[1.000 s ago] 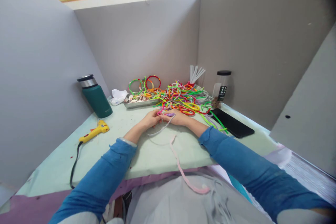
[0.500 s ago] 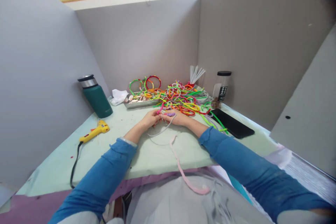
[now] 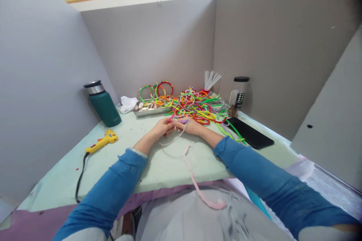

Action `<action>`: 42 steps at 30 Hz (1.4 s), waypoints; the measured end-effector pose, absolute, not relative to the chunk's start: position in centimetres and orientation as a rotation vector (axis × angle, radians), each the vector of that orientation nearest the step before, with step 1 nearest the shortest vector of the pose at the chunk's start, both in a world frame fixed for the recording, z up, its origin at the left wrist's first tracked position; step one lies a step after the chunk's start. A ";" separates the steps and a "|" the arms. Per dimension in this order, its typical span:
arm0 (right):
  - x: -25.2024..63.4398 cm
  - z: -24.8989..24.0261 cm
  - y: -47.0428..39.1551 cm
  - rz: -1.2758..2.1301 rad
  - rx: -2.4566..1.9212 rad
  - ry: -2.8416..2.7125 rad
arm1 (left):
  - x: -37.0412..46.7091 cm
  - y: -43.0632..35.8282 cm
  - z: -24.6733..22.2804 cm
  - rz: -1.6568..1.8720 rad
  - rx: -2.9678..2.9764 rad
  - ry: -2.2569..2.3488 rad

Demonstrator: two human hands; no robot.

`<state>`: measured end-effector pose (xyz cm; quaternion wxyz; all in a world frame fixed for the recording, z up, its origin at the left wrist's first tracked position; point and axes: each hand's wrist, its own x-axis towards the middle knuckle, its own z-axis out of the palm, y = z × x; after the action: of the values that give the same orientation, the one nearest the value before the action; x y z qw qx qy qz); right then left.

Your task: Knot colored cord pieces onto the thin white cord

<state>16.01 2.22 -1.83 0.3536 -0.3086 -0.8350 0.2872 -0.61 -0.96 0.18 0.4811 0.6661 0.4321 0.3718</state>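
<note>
My left hand [image 3: 163, 127] and my right hand [image 3: 191, 125] meet over the table, fingertips pinched together. Between them is a pipe cleaner piece [image 3: 184, 121] with a purple wound part by my right hand and a bit of pink at my left fingertips. A thin grey-white pipe cleaner [image 3: 177, 138] trails from the fingers in a curve down toward the table. Fingers partly hide the join. Closer to me, a pale pink pipe cleaner [image 3: 195, 181] runs from the tabletop over the edge onto my lap.
Behind my hands lie a heap of coloured pipe cleaners [image 3: 195, 101] and a metal tray [image 3: 152, 112] of shells. A yellow glue gun [image 3: 102, 143] and green bottle [image 3: 105, 107] stand left; a black phone [image 3: 250, 133] and clear jar [image 3: 237, 98] are right. Grey partitions [image 3: 149, 45] enclose the table.
My fingers have shifted slightly around the purple and pink piece, and the purple part is a little more covered. The other things have stayed in place.
</note>
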 end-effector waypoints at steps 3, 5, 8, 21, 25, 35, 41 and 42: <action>16.0 -2.0 2.4 0.752 -0.787 -2.162 | -0.8 -0.8 0.1 0.898 1.616 1.042; 16.1 -2.1 2.5 0.755 -0.781 -2.162 | -0.9 -0.7 0.0 0.889 1.615 1.038; 16.1 -2.0 2.4 0.770 -0.761 -2.161 | -1.0 -0.6 -0.1 0.878 1.611 1.023; 16.1 -1.9 2.4 0.801 -0.777 -2.197 | -1.4 -0.5 -0.1 0.794 1.518 0.974; 16.1 -1.9 2.1 0.795 -0.764 -2.183 | -1.4 -0.4 -0.2 0.819 1.537 0.990; 16.4 -1.2 1.6 0.800 -0.677 -2.223 | -1.2 -0.8 0.2 0.840 1.531 1.025; 16.7 -0.5 1.0 0.874 -0.715 -2.259 | -1.2 -1.0 0.6 0.837 1.511 1.031; 16.7 -0.4 1.0 0.874 -0.711 -2.262 | -1.2 -0.9 0.6 0.842 1.503 1.028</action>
<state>16.72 1.04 -0.43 0.3026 -0.2680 -0.8531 0.3298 -1.19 -0.94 0.57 0.5375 0.6318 0.4321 0.3540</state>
